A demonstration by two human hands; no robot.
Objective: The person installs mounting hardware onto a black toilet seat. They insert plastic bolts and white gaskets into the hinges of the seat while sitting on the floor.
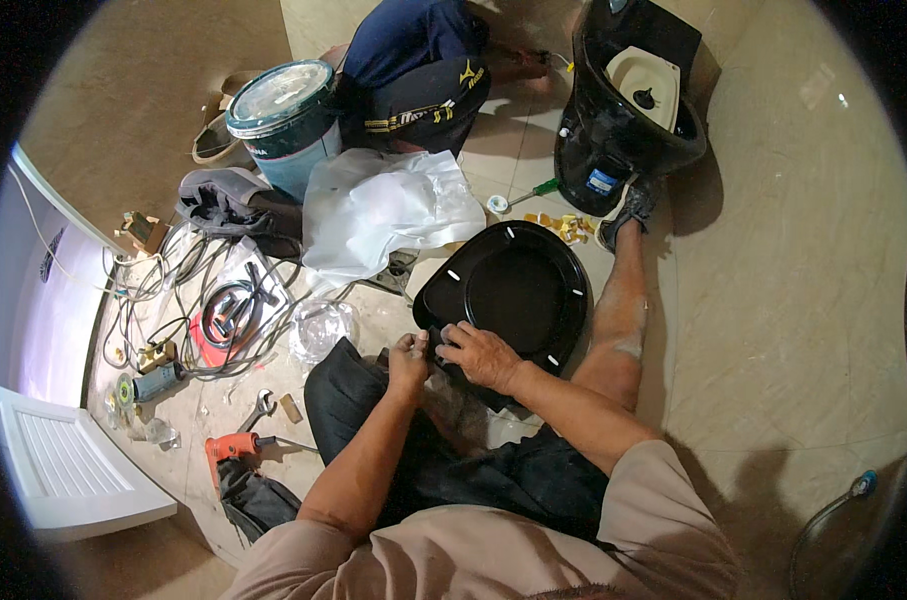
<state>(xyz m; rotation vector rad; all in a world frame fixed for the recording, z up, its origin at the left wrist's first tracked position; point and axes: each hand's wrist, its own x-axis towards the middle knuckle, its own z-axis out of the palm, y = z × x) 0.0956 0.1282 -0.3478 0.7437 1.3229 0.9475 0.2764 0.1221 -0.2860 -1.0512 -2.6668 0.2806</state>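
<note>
A black toilet seat lid [518,285] with several small white bumpers lies in front of me, its flat side up. At its near left edge my left hand [408,362] is closed, thumb up. My right hand [481,355] is closed beside it, fingers bent inward. Between the two hands is a small dark piece [434,346]; whether it belongs to the lid or is a separate part I cannot tell. Beyond the lid stands a black toilet bowl [628,130] with a cream-coloured part inside. My bare leg stretches along the lid's right side.
Another person [418,75] crouches behind a lidded paint bucket [291,130]. White foam sheet [388,215], a green-handled screwdriver [533,193] and yellow scraps [566,228] lie nearby. To the left are tangled cables [178,262], an angle grinder [155,382], an adjustable wrench [261,404] and an orange drill [231,450].
</note>
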